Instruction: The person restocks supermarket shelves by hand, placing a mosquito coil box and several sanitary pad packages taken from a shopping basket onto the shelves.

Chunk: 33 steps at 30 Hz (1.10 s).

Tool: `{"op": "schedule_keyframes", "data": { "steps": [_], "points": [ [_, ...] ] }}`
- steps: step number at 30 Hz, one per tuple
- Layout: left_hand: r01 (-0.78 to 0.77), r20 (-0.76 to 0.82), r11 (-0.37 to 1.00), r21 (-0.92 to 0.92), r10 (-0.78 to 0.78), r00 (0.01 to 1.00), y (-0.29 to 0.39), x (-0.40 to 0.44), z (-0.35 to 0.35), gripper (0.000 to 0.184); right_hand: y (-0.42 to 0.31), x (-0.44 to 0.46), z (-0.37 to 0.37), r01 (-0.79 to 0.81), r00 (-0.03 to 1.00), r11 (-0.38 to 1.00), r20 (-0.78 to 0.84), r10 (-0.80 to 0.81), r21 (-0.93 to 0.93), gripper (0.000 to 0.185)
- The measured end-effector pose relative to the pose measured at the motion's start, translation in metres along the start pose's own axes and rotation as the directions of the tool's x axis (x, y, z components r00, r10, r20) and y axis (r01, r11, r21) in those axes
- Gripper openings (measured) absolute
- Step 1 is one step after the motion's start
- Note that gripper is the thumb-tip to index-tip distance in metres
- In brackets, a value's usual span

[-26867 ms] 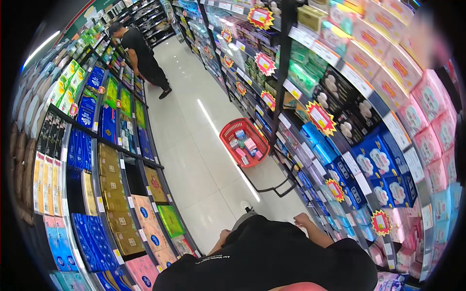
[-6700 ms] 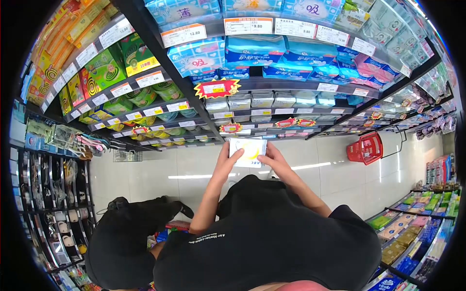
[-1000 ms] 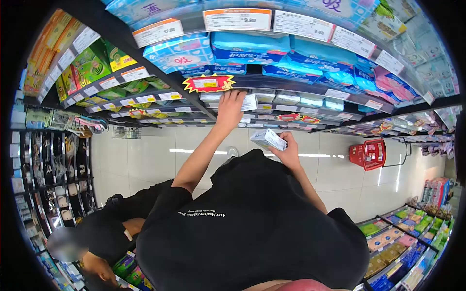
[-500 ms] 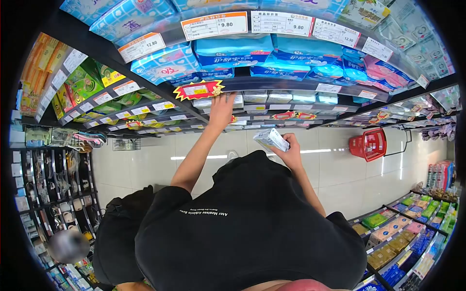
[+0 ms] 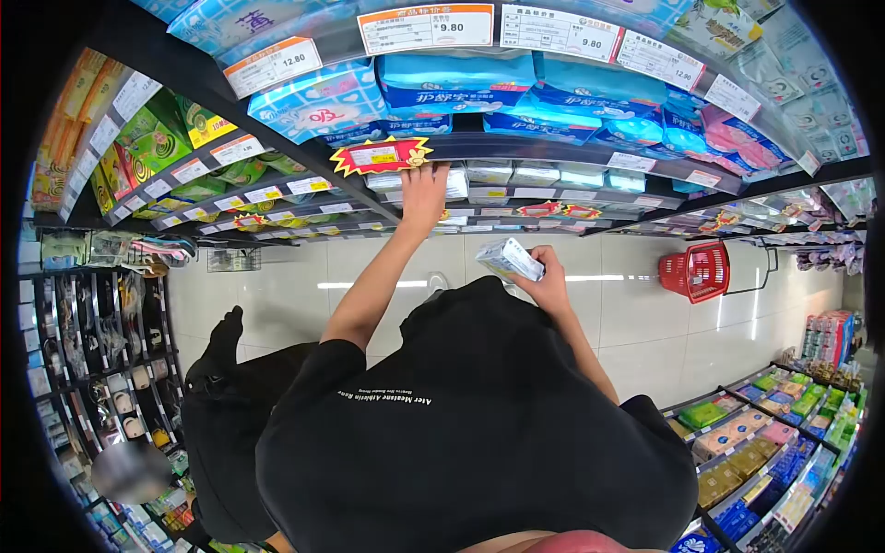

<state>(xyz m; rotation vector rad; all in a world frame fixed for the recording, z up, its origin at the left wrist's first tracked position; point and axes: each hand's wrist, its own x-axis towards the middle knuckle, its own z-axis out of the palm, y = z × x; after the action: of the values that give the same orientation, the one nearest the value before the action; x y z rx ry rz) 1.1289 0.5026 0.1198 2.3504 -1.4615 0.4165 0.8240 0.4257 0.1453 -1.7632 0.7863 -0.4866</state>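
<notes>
My right hand is closed around one end of a small white printed packet, held above the floor in front of my body. On the lower shelf, my left hand reaches in with its fingers stretched out among white packets. The fingertips are partly hidden near a red and yellow starburst price sign. More pale packets sit in a row to the right of that hand.
Blue packs of pads fill the shelf above, behind price labels. Green boxes stand on the left shelves. A red shopping basket rests on the tiled floor at the right. Another person in black is close at my left.
The view has shifted slightly. My left hand stays at the shelf, and the packet in my right hand has turned a little. The person at my left has moved, with a leg now showing.
</notes>
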Motion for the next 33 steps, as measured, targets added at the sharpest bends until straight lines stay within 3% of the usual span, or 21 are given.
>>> {"op": "schedule_keyframes", "data": {
  "steps": [10,13,16,19,20,23,24,27,31,33],
  "points": [
    [0.032,0.03,0.999,-0.015,-0.031,0.999,0.002,0.004,-0.02,0.054,-0.001,0.004,-0.001,-0.008,1.0,1.0,0.022,0.009,-0.021,0.049],
    [-0.041,0.075,0.997,0.059,0.036,0.997,-0.001,0.002,-0.013,0.039,0.002,0.0,0.002,-0.041,0.998,0.999,0.037,0.042,-0.005,0.049],
    [-0.039,0.109,0.997,0.066,0.031,0.994,0.0,0.001,-0.009,0.037,0.001,0.004,-0.001,-0.022,0.999,1.0,0.031,0.023,-0.011,0.049],
    [-0.009,0.071,0.999,0.047,0.005,0.997,0.002,0.009,-0.008,0.049,0.002,0.005,-0.001,-0.014,1.0,1.0,0.016,0.014,-0.006,0.048],
    [-0.025,0.084,0.992,0.124,0.014,0.996,0.0,0.013,-0.009,0.048,0.002,0.005,-0.002,-0.018,1.0,1.0,0.014,0.018,-0.003,0.048],
    [0.005,0.375,1.0,-0.02,0.003,0.927,-0.013,0.025,-0.008,0.058,0.007,0.007,0.0,-0.017,1.0,1.0,0.026,0.017,-0.007,0.048],
    [-0.021,0.371,1.0,0.009,0.016,0.928,-0.019,0.025,0.005,0.071,0.007,0.007,0.0,-0.013,1.0,1.0,0.029,0.014,-0.01,0.048],
    [-0.036,0.366,0.999,0.025,0.024,0.93,-0.009,0.03,-0.015,0.071,0.002,0.01,0.001,0.005,0.999,1.0,0.032,-0.004,-0.023,0.048],
    [0.076,0.487,0.994,-0.079,-0.028,0.873,-0.01,0.032,-0.02,0.073,-0.002,0.011,0.003,0.003,0.999,0.999,0.045,-0.002,-0.032,0.048],
    [-0.026,0.34,0.997,-0.07,0.049,0.939,-0.009,0.024,-0.012,0.069,0.001,0.012,0.003,-0.003,0.999,1.0,0.046,0.004,-0.014,0.049]
  ]
}}
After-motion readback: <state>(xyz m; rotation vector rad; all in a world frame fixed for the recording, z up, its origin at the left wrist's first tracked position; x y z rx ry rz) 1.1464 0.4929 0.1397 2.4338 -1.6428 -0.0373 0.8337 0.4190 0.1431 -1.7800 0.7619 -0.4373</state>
